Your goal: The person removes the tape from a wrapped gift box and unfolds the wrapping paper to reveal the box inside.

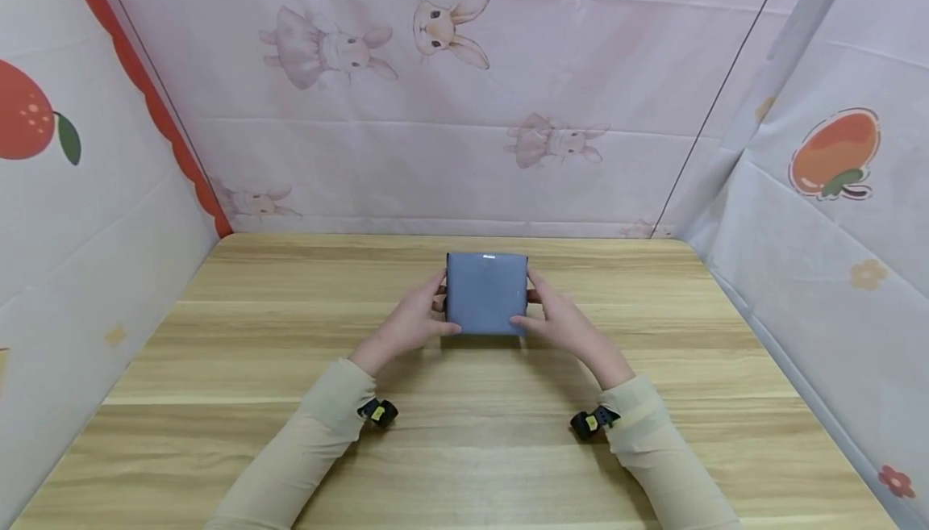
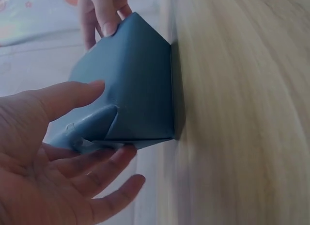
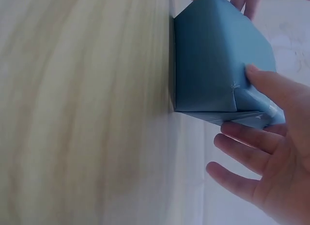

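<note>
The left hand (image 1: 415,319) grips one blue box (image 1: 486,294) at left, the right hand (image 1: 564,322) at right. One desk (image 1: 472,449) lies below.

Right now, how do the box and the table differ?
Colour: the box is plain blue; the table is light brown with wood grain.
Size: the box is small, the table far broader.
Contact: the left hand and right hand grip the box, not the table.
Shared: both show in all three views.

A rabbit-printed sheet (image 1: 639,38) spans the upper middle. A red fruit print (image 1: 22,114) sits upper left. Wood-grained tabletop (image 1: 472,469) spreads below.
</note>
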`<state>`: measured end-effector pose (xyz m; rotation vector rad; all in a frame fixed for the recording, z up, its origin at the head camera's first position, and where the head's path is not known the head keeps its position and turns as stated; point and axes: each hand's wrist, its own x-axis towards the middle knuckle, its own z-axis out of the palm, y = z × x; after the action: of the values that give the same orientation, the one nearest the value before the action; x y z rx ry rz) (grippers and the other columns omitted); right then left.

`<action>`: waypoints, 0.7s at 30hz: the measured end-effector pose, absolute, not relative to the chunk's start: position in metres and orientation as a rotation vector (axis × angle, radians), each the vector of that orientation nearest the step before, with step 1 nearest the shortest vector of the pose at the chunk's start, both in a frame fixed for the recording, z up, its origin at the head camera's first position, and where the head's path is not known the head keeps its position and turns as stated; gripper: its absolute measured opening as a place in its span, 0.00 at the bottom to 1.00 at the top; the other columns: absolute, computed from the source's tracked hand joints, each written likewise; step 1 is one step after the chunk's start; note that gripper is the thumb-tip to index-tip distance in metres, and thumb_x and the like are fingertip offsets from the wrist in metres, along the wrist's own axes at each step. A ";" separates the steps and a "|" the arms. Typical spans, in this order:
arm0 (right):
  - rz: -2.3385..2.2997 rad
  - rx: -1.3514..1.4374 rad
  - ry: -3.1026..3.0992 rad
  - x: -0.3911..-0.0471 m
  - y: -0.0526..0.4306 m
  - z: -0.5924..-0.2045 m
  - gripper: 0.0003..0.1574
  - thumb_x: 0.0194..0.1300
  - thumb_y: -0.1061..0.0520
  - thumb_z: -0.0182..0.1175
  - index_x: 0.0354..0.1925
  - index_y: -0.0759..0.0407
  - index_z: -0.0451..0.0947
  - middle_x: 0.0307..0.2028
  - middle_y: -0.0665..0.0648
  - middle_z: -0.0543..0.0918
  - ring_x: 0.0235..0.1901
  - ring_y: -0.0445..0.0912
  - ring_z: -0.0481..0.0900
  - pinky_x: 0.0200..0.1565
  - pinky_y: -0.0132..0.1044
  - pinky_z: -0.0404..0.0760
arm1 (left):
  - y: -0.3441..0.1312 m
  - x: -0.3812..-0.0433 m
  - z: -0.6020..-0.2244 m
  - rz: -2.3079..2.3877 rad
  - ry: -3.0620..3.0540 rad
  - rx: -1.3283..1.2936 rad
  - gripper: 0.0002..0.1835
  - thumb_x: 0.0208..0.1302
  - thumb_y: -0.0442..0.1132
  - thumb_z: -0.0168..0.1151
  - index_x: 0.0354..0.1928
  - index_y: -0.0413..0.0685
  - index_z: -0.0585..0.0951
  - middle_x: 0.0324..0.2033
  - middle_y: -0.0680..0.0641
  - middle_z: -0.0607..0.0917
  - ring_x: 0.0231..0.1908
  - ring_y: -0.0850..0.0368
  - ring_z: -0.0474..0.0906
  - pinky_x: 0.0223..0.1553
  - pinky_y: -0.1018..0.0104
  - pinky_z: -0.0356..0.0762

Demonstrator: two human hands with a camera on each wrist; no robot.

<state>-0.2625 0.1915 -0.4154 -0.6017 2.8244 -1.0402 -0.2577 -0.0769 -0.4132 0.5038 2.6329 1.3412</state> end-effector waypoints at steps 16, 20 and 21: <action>-1.000 -0.709 2.778 -0.266 0.192 -0.424 0.74 0.54 0.58 0.73 0.78 0.49 0.29 0.69 0.68 0.66 0.68 0.58 0.68 0.68 0.56 0.65 | -0.079 -0.259 -0.419 1.037 2.816 0.596 0.61 0.50 0.35 0.76 0.77 0.43 0.42 0.72 0.37 0.62 0.69 0.42 0.65 0.69 0.52 0.64; -0.965 -0.713 2.801 -0.266 0.190 -0.423 0.71 0.55 0.57 0.72 0.78 0.50 0.30 0.68 0.68 0.68 0.66 0.58 0.71 0.67 0.55 0.67 | -0.080 -0.257 -0.416 0.899 2.900 0.604 0.57 0.52 0.41 0.75 0.77 0.43 0.47 0.70 0.38 0.68 0.67 0.43 0.69 0.67 0.51 0.68; -0.960 -0.712 2.802 -0.265 0.190 -0.423 0.71 0.56 0.56 0.72 0.78 0.51 0.31 0.68 0.68 0.68 0.65 0.57 0.72 0.67 0.55 0.68 | -0.081 -0.257 -0.415 0.851 2.924 0.611 0.56 0.52 0.42 0.75 0.76 0.42 0.49 0.69 0.38 0.69 0.66 0.43 0.70 0.66 0.51 0.69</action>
<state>-0.2655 0.1899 -0.4229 -0.7117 2.8019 -0.9601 -0.2569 -0.0809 -0.4154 0.6108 2.9239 0.8511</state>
